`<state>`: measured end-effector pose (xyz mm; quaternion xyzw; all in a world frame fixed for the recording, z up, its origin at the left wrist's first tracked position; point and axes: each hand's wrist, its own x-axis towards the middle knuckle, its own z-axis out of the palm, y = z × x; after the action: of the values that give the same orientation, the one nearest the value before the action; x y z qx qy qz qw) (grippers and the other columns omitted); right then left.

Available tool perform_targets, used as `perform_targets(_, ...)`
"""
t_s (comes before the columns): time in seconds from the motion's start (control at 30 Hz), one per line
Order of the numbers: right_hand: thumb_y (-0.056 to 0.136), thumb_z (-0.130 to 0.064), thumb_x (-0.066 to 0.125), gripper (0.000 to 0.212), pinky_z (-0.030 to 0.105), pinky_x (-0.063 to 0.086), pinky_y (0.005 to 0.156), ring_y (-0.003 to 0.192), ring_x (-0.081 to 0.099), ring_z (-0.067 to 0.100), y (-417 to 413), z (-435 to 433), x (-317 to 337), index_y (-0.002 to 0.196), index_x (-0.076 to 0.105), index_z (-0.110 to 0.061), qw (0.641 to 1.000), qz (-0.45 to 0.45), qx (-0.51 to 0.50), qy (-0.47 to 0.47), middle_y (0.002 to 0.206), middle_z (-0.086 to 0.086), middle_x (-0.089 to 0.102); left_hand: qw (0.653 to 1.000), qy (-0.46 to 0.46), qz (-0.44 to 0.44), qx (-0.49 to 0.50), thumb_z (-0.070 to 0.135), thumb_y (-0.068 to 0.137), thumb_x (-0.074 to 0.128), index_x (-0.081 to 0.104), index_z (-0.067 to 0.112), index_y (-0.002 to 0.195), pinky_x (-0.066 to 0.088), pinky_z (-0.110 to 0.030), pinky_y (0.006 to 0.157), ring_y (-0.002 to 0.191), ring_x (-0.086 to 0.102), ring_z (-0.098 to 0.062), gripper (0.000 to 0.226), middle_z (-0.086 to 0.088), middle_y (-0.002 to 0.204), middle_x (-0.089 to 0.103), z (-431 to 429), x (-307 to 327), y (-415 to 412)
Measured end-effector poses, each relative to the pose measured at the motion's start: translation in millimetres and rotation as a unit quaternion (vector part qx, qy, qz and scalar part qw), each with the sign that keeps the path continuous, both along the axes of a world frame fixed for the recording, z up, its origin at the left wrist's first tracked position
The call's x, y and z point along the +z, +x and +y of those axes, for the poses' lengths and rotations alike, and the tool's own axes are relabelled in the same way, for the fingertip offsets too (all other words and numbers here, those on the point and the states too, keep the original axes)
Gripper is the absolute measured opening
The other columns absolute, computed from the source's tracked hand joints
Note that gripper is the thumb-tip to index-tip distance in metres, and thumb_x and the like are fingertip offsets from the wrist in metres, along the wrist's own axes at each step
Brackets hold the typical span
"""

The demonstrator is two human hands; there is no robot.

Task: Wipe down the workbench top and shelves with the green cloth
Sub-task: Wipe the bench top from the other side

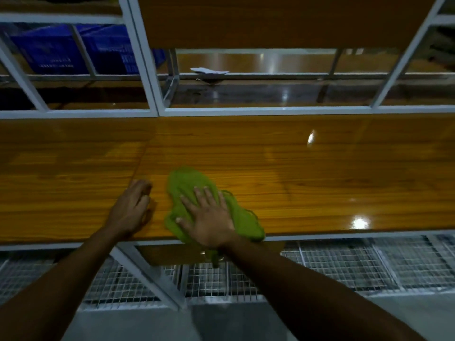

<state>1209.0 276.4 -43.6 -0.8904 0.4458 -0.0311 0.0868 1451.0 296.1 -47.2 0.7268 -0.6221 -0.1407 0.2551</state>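
Worktop: a glossy wood-grain worktop (320,173) runs across the whole view, with bright lamp reflections on its right part; the room is dim.
Green cloth: the crumpled green cloth (187,185) lies on the worktop at its near edge, and a bit of it hangs over that edge.
Right hand: the right hand (209,222) lies flat on the cloth, its fingers (199,195) straight and spread, pressing down and gripping nothing.
Left hand: the left hand (130,210) rests on bare wood just left of the cloth, apart from it, with fingers loosely bent and holding nothing.
Frame: a white metal frame (152,89) rises behind the worktop and carries a wooden shelf board (270,20) above.
Behind: a white paper scrap (209,70) lies on a farther wooden surface seen through the frame.
Crates: blue crates (49,50) stand at upper left; their white lettering is too blurred to read.
Below: wire mesh panels (344,264) sit under the worktop, with grey floor (246,321) beneath.
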Motion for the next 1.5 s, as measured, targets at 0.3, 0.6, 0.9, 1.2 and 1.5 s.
perform_targets(0.3, 0.085, -0.084, 0.001, 0.083, 0.056, -0.004, 0.12, 0.154, -0.006, 0.027, -165.2, -58.7, -3.8, 0.157, -0.004, -0.042, 0.975, 0.05, -0.215, -0.005, 0.168, 0.005, -0.004, 0.999, 0.001, -0.042, 0.007, 0.045, 0.09, 0.029, 0.04, 0.016, 0.145, 0.026, -0.05, 0.114, 0.144, 0.023, -0.025, 0.063, -0.009, 0.156, 0.03, 3.7, -1.9, -8.4)
perform_targets(0.6, 0.09, -0.077, 0.002, 0.08, 0.065, -0.008, 0.116, 0.152, -0.013, 0.036, -44.4, -38.1, 1.8, 0.158, -0.006, -0.035, 0.986, 0.028, -0.166, 0.003, 0.165, 0.014, -0.011, 0.999, -0.013, 0.024, 0.026, 0.044, 0.089, 0.03, 0.047, 0.016, 0.14, 0.033, -0.047, 0.111, 0.14, 0.032, -0.024, 0.06, -0.009, 0.151, 0.038, 1.6, 9.6, -12.0)
perform_targets(0.9, 0.098, -0.056, 0.031, 0.073, 0.066, -0.01, 0.114, 0.152, -0.01, 0.035, 113.4, -34.7, 2.9, 0.16, 0.006, -0.026, 1.0, 0.003, -0.001, 0.013, 0.166, 0.014, -0.007, 0.993, -0.03, 0.11, 0.024, 0.041, 0.089, 0.03, 0.038, 0.013, 0.146, 0.034, -0.04, 0.11, 0.136, 0.039, -0.024, 0.064, -0.009, 0.151, 0.039, -46.9, 16.0, 0.0)
perform_targets(1.2, 0.099, -0.063, 0.03, 0.078, 0.059, -0.009, 0.118, 0.152, -0.013, 0.031, 176.2, -177.1, 5.8, 0.159, -0.004, -0.029, 0.997, 0.045, -0.037, 0.046, 0.166, 0.006, -0.014, 0.99, -0.068, 0.124, 0.011, 0.033, 0.093, 0.034, 0.032, 0.015, 0.148, 0.03, -0.026, 0.106, 0.135, 0.036, -0.015, 0.058, 0.001, 0.151, 0.035, -89.4, 15.6, 17.4)
perform_targets(1.5, 0.103, -0.051, 0.022, 0.065, 0.055, -0.007, 0.12, 0.153, -0.007, 0.029, 197.4, -298.3, -0.9, 0.16, 0.0, -0.029, 0.998, 0.017, -0.052, 0.018, 0.167, 0.007, -0.006, 0.993, -0.049, 0.104, 0.019, 0.06, 0.089, 0.015, 0.028, 0.02, 0.151, 0.028, -0.039, 0.115, 0.14, 0.03, -0.017, 0.075, -0.001, 0.156, 0.03, -203.3, 2.0, 35.3)
